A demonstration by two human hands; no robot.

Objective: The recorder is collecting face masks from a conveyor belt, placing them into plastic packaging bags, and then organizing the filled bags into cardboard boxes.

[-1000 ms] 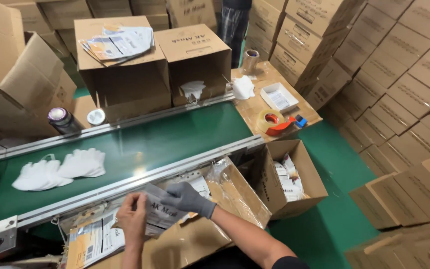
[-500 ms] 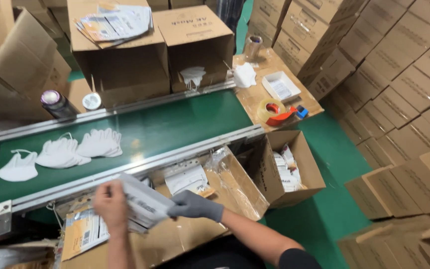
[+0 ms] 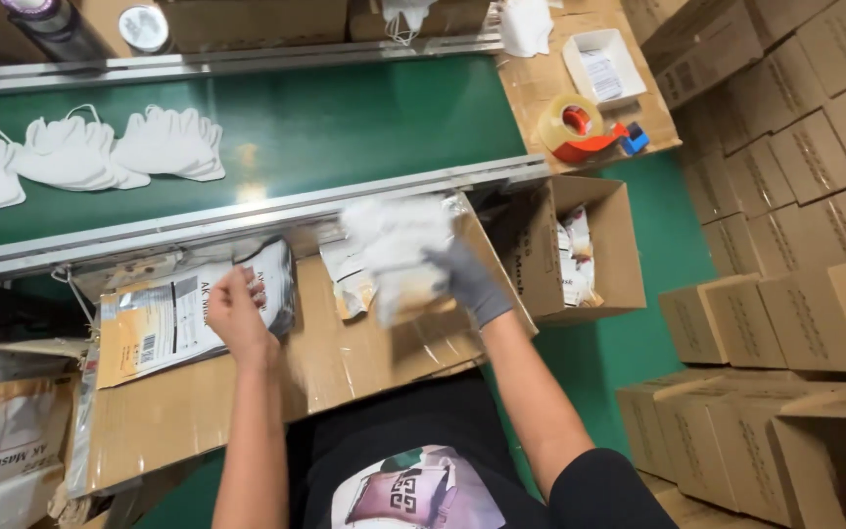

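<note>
Packet (image 3: 394, 245), white/clear and motion-blurred, sits in the right hand (image 3: 467, 284): grey-gloved fingers closed on its right edge, bulk of the packet sticking out left of and above the grip. It's held over the cardboard work surface (image 3: 345, 362), just below the near rail of the conveyor belt (image 3: 345, 127).

Left hand (image 3: 237, 318), bare, is left of the packet and apart from it. Fingers curled, resting at the edge of a stack of flat printed pouches (image 3: 178, 313) on the same cardboard. Can't tell whether it is pinching a pouch or only touching.

Open room: bare cardboard between the two hands and toward the person's body. Metal rail bounds the surface on the far side; right edge of the cardboard butts against an open carton (image 3: 580, 250).

Containers: that carton, just right of the packet, has a few packed pouches standing inside, mostly unfilled. Beyond it, past the belt's right end, a small white tray (image 3: 604, 69) holds paper slips, with a tape dispenser (image 3: 585, 132) near it on a brown top.

On the belt, far left of the packet: white masks (image 3: 80, 152) in a loose row. Stacked closed cartons (image 3: 795, 294) fill the right side over green floor.
</note>
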